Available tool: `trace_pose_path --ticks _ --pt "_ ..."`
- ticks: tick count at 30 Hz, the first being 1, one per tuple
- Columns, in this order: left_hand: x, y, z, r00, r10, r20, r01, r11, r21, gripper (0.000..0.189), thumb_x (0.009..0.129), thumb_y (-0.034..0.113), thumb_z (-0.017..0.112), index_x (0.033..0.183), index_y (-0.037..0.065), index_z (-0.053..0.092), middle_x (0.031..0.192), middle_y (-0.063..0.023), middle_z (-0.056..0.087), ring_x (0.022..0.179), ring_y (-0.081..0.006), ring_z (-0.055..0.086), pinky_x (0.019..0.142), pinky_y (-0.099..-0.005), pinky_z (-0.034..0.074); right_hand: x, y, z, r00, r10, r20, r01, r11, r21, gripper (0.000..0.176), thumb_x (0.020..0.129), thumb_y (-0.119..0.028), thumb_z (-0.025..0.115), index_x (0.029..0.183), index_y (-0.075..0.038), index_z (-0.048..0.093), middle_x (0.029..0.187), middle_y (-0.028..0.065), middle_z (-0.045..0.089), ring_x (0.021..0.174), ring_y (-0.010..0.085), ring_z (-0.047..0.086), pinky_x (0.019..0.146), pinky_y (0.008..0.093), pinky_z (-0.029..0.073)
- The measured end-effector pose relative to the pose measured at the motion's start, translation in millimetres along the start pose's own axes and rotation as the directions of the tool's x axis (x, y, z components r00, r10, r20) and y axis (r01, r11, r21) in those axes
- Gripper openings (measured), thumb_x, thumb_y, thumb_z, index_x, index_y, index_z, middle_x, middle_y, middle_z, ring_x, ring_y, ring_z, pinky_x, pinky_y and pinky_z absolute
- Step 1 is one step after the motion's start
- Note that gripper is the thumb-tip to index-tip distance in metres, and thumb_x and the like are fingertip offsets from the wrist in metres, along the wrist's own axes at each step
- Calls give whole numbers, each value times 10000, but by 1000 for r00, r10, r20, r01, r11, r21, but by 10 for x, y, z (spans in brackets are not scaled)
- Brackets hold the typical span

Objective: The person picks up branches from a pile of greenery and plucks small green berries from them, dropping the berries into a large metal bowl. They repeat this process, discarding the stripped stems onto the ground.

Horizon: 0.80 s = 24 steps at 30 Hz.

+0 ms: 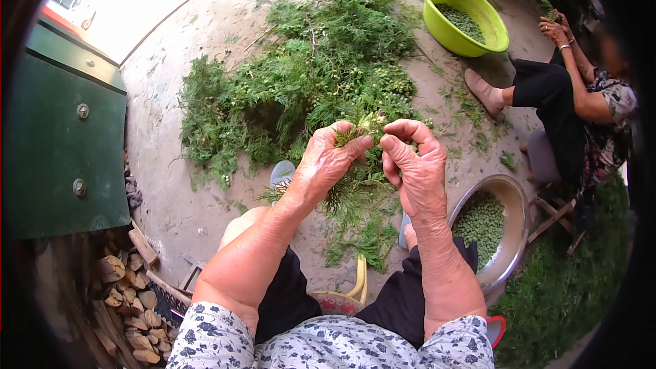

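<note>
In front of my body, my left hand (329,160) is closed around an evergreen sprig (369,123) with small pale green cones, its thumb pointing right. Flat leafy fronds also hang below that hand. My right hand (418,164) is at the sprig's right side, thumb and forefinger pinched together close to the cones. Whatever lies between those fingertips is too small to make out. Beyond both hands, a large heap of cut evergreen branches (307,72) spreads over the floor. A metal basin (521,215) of small green cones (482,225) stands beside my right knee.
A lime-green tub (451,37) with more green cones stands at the back right. Another person (581,89) sits at the right, holding a sprig. Stacked firewood (133,301) and a dark green panel (68,137) are on the left. Loose greenery (567,294) covers the lower right.
</note>
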<state>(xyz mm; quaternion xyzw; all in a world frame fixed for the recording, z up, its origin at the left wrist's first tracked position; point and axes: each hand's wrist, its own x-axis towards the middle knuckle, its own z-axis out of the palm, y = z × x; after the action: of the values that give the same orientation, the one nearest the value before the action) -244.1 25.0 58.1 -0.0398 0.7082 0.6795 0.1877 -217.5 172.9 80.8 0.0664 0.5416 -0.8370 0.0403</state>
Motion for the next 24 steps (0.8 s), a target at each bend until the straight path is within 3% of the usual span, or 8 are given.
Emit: trace_pose_path --ticks 2,4,9,12,14,18,20,24 --pt "-11 -13 7 999 -8 32 8 1000 -10 208 828 215 652 900 32 586 733 -3 570 631 -69 490 557 -220 400 -27 -43 56 1000 -18 -22 16 996 -83 212 782 -36 667 978 -11 588 812 29 566 612 58 504 468 194 390" --pt "1 -65 22 995 67 68 -71 996 58 227 839 240 642 894 28 582 718 7 560 630 -59 473 554 -217 393 -26 3 68 972 -233 12 211 857 -471 245 764 -17 667 1000 -17 598 816 25 570 662 82 525 545 204 427" --pt "-60 35 73 996 0 85 -26 955 295 219 875 245 590 822 32 599 653 -9 579 592 -62 473 538 -236 387 -9 84 59 938 -346 38 310 781 -542 186 763 -6 662 943 -8 617 809 15 562 656 79 520 560 210 426" --pt "-31 -61 48 994 -60 91 51 994 93 210 881 238 577 846 34 609 662 -15 597 582 -74 494 533 -249 396 0 26 10 960 -200 -194 149 956 -251 88 819 -48 636 895 -11 611 744 2 545 547 44 467 467 189 368" --pt "-45 -35 53 994 -68 82 63 996 59 196 881 224 575 859 34 616 673 -26 617 576 -79 513 532 -248 407 72 -57 -153 986 -76 -145 90 992 90 109 842 -83 618 927 -18 597 741 9 559 555 54 474 446 189 358" --pt "-14 -43 47 996 -18 90 30 991 -129 221 876 252 586 881 33 607 722 -60 637 619 -92 564 539 -236 444 108 -107 -217 997 29 -72 -9 963 271 151 864 -118 593 971 -13 576 769 31 576 568 71 484 432 191 352" --pt "-51 63 58 989 -122 81 144 899 -413 252 875 274 587 932 29 595 758 -70 641 640 -110 585 555 -249 479 97 -123 -226 997 69 -28 -55 933 356 159 873 -119 575 991 -13 566 798 61 586 594 92 504 432 194 359" --pt "-74 155 0 982 -167 93 191 871 -453 311 876 318 576 977 24 591 770 -67 641 657 -120 591 584 -256 505 147 -254 -521 997 42 -67 -3 866 500 141 863 -51 522 997 -6 527 854 107 567 611 125 492 430 210 354"
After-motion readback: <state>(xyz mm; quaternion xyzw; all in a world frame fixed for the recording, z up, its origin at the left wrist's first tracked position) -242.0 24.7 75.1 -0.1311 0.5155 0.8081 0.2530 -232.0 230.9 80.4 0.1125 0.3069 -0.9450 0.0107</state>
